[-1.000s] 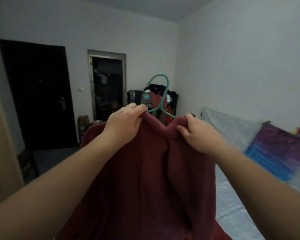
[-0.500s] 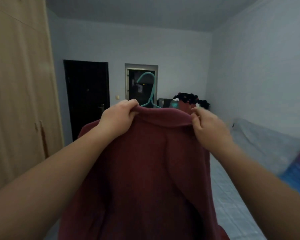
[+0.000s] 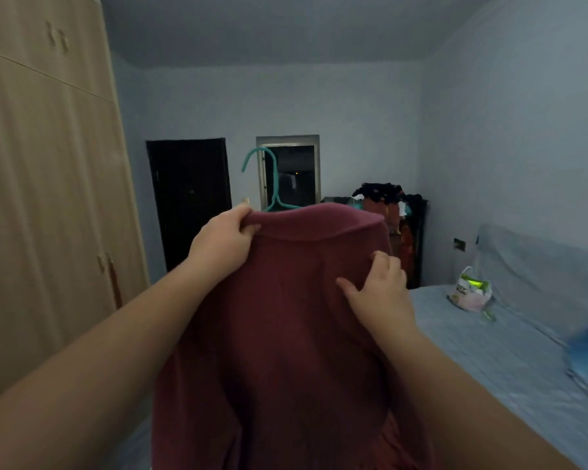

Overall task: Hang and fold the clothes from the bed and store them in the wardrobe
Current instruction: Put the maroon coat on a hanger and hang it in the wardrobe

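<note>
A: What are the fingers [image 3: 248,228] of the left hand [image 3: 223,244] doing?

B: They pinch the collar of the dark red knitted garment [image 3: 286,334], which hangs on a teal plastic hanger [image 3: 272,184].

A: And the right hand [image 3: 381,290]?

B: Spread flat against the garment's shoulder, gripping nothing.

A: Where is the garment?

B: Held up in the air, right of the tall beige wooden wardrobe [image 3: 48,198], with the blue-sheeted bed [image 3: 489,351] on its far side.

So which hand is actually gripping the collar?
The left hand pinches the maroon garment's collar; the right hand only rests open lower down.
</note>
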